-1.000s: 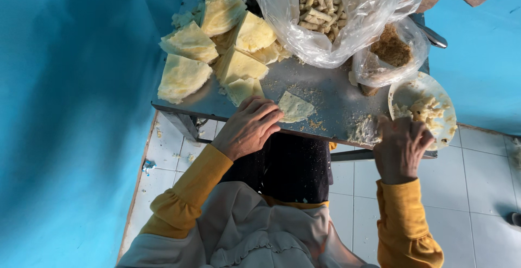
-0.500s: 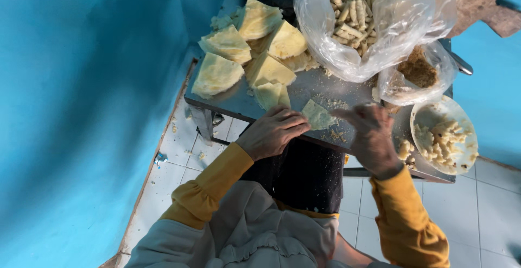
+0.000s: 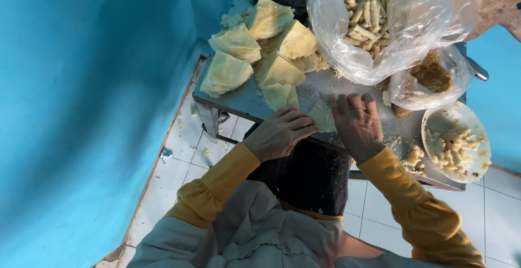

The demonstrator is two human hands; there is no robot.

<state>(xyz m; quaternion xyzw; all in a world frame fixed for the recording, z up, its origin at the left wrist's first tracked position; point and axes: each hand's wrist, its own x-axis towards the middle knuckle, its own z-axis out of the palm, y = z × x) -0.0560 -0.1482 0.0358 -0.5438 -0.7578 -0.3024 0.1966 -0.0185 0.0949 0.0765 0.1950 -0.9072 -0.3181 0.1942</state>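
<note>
A thin pale wrapper sheet (image 3: 324,117) lies on the metal table (image 3: 239,103) near its front edge. My left hand (image 3: 280,132) rests on the sheet's left side with fingers curled over it. My right hand (image 3: 356,123) presses flat on its right side, fingers spread. Most of the sheet is hidden under both hands, and whether filling lies inside cannot be seen.
Stacks of folded yellow wrappers (image 3: 255,51) sit at the table's far left. A clear bag of finished rolls (image 3: 380,18) and a smaller bag of brown crumbs (image 3: 431,78) stand behind. A round plate of pale filling (image 3: 456,143) is at right. Blue wall on the left, white tiled floor below.
My right hand has moved from the plate of filling leftward onto the wrapper sheet beside my left hand. The view has shifted slightly.
</note>
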